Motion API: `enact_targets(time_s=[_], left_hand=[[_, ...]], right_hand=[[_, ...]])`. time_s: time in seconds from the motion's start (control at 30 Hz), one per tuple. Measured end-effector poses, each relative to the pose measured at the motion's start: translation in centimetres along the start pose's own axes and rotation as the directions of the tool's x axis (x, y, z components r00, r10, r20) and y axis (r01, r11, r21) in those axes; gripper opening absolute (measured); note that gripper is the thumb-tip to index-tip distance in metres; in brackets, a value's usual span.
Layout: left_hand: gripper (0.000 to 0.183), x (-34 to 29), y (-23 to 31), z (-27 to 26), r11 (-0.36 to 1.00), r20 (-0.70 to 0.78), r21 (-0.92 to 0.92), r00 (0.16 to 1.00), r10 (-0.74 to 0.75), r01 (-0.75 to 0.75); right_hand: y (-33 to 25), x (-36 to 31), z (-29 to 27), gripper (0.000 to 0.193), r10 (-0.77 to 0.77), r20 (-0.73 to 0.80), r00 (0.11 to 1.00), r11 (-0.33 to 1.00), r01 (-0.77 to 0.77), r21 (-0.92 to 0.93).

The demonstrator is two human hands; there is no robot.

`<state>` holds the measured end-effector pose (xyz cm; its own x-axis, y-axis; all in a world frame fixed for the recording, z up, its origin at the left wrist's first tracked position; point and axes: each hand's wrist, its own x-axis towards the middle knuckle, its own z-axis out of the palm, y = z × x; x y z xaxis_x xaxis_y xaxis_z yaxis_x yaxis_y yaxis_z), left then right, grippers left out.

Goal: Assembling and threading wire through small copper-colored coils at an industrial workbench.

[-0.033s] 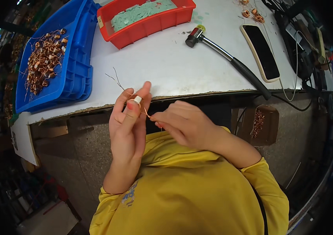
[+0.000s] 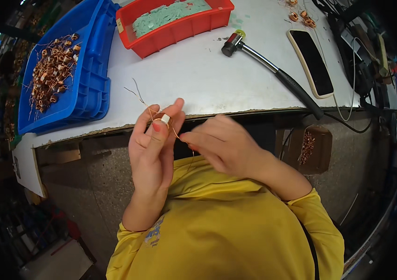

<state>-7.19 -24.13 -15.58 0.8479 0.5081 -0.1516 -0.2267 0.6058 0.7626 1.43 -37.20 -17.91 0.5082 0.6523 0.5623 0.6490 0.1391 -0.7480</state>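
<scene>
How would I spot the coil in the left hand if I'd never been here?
Start at the white table and go to its near edge. There, the left hand holds the small coppery coil. Unlike the coils piled in the blue bin, this one is held up in a hand.

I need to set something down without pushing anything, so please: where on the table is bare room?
Widest: white tabletop bordered by blue crate, red bin and soft-faced mallet; wires from the coil in the left hand overhang its near side. Narrower: between mallet and smartphone. Crowded: far right, around smartphone and copper coils.
</scene>
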Motion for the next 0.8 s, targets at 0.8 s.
enact_targets(time_s=[0.8], left_hand=[[0.013,-2.1,-1.3,2.7,0.591,0.37,0.773,0.92,-0.128,-0.229]], right_hand=[[-0.1,1.7,-5.9,0.015,0.452,0.353,0.819,0.678,-0.573,0.46]])
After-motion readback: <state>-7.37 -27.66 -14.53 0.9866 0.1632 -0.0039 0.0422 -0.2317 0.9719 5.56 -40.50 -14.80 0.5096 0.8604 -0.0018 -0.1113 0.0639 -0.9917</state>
